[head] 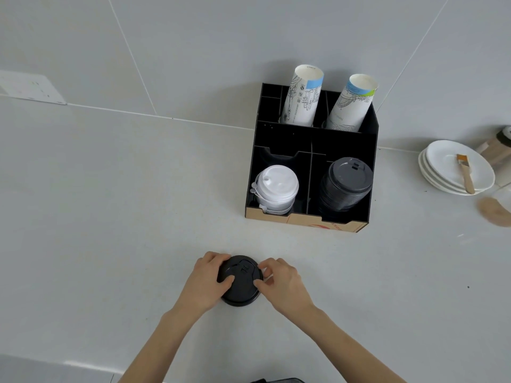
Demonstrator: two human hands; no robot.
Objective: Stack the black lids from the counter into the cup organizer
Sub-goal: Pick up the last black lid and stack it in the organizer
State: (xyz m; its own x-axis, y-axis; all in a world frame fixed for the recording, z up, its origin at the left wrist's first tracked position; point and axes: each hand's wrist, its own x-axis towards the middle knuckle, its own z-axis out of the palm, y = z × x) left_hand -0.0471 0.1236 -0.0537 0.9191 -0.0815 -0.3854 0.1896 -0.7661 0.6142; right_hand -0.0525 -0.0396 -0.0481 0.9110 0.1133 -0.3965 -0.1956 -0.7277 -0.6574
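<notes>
A short stack of black lids (243, 283) rests on the white counter near its front edge. My left hand (206, 283) grips its left side and my right hand (283, 283) pinches its right rim. Beyond them stands the black cup organizer (282, 136) against the wall. Its front right compartment holds a tall stack of black lids (344, 183). White lids (276, 190) fill the front left compartment. Two stacks of printed paper cups (302, 98) lean in the back compartments.
A pile of white saucers (442, 172) with a small wooden brush (466, 172) lies at the right. A blurred tan object (495, 214) sits near the right edge. A wall socket plate (30, 88) is at the far left.
</notes>
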